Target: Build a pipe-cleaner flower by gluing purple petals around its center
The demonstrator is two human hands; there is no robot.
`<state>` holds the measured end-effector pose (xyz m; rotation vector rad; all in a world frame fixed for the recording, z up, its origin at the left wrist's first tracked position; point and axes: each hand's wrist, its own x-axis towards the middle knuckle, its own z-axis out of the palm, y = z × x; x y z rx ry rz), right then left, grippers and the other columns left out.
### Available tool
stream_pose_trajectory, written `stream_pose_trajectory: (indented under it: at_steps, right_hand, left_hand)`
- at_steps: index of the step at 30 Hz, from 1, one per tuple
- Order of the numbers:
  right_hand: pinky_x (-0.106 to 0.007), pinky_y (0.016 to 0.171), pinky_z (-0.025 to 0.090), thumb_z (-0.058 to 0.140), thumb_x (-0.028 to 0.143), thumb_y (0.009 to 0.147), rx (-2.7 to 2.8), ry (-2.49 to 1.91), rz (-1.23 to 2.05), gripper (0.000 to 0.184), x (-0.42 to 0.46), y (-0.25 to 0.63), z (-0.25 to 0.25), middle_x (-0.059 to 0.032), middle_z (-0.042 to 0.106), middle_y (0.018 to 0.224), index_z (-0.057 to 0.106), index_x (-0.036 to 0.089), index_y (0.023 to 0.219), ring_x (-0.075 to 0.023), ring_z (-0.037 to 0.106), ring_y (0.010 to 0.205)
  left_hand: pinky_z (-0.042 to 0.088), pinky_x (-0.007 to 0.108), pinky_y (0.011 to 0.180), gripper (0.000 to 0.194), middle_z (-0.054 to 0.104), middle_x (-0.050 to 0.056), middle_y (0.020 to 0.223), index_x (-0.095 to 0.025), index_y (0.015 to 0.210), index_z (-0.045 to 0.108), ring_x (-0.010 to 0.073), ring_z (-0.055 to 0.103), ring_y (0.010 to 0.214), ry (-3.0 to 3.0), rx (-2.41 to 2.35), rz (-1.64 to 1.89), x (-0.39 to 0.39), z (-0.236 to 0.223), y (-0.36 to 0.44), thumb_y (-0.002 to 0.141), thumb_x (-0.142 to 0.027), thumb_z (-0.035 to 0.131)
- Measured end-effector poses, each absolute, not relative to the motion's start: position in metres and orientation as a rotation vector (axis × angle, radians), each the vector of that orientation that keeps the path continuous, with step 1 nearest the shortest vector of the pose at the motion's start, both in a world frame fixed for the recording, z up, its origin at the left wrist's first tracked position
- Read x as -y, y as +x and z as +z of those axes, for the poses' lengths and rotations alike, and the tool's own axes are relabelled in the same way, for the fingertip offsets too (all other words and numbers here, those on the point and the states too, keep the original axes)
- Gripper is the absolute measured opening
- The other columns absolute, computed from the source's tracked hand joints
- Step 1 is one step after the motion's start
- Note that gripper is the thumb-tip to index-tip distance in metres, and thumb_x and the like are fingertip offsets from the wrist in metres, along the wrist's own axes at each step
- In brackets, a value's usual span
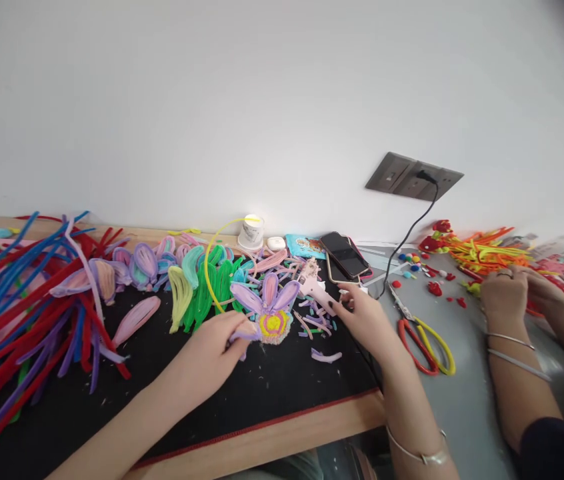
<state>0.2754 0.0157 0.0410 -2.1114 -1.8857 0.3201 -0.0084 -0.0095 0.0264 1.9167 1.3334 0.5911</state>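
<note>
My left hand (229, 337) is closed in a pinch on a purple and peach pipe-cleaner petal (248, 328), at the left side of a flower's yellow and pink centre (275, 325). Three purple petals (271, 291) fan out above that centre. My right hand (365, 320), to the right of the flower, is closed on a pale pink glue gun (318, 295), whose front end points up and left among cut pipe-cleaner scraps (315, 323). Part of its handle is hidden by my fingers. A yellow pipe cleaner (208, 267) arches above my left hand.
Loose pipe cleaners (57, 300) heap at left; finished petals (145, 267) and green leaves (202, 293) lie behind. Phones (345, 255) and a paper cup (251, 233) stand near the wall. Scissors (425, 343) and a black cord (409, 233) are at right, beside another person's hands (507, 293).
</note>
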Motion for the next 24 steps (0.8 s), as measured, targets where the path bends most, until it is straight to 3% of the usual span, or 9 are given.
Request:
stream_pose_trajectory:
  at_steps: [4,7,13,19,24]
  right_hand:
    - [-0.032,0.081,0.042,0.05,0.018,0.078,2.061,-2.17,0.246,0.044,-0.043,0.247,0.022,-0.0192,0.062,0.11,0.049,0.008,0.121,-0.027,0.059,0.101]
    - [-0.034,0.08,0.042,0.052,0.017,0.075,2.032,-2.255,0.195,0.042,-0.051,0.241,0.017,-0.0193,0.062,0.107,0.048,0.008,0.116,-0.0298,0.058,0.102]
    - [-0.034,0.078,0.043,0.051,0.022,0.074,1.883,-2.257,0.129,0.045,-0.05,0.241,0.02,-0.0191,0.061,0.108,0.043,0.009,0.117,-0.0302,0.06,0.1]
    - [-0.037,0.08,0.044,0.049,0.023,0.074,1.634,-2.248,-0.042,0.049,-0.052,0.25,0.033,-0.0197,0.059,0.114,0.044,0.01,0.121,-0.032,0.058,0.101]
    - [-0.032,0.072,0.045,0.053,0.03,0.072,1.394,-2.125,0.022,0.047,-0.044,0.261,0.056,-0.0128,0.065,0.099,0.054,0.013,0.115,-0.0258,0.06,0.084]
  left_hand:
    - [0.043,0.036,0.097,0.032,0.066,0.005,0.106,-0.021,0.094,0.062,0.0211,0.054,0.11,2.087,-1.099,0.63,0.016,0.015,0.0,0.076,-0.004,0.041]
    - [0.039,0.038,0.104,0.042,0.064,0.005,0.117,-0.02,0.1,0.062,0.0215,0.045,0.123,2.196,-0.995,0.598,0.019,0.008,0.003,0.071,0.003,0.041]
    - [0.043,0.046,0.1,0.037,0.064,0.007,0.118,-0.018,0.09,0.061,0.026,0.045,0.124,2.332,-1.024,0.485,0.021,0.007,0.01,0.072,0.006,0.039]
    - [0.044,0.045,0.101,0.043,0.064,0.011,0.118,-0.015,0.099,0.061,0.026,0.05,0.123,2.455,-0.97,0.427,0.02,0.002,0.012,0.073,0.006,0.035]
    - [0.043,0.044,0.102,0.045,0.065,0.01,0.117,-0.016,0.102,0.061,0.0256,0.05,0.123,2.426,-0.962,0.424,0.019,-0.001,0.011,0.072,0.006,0.035]
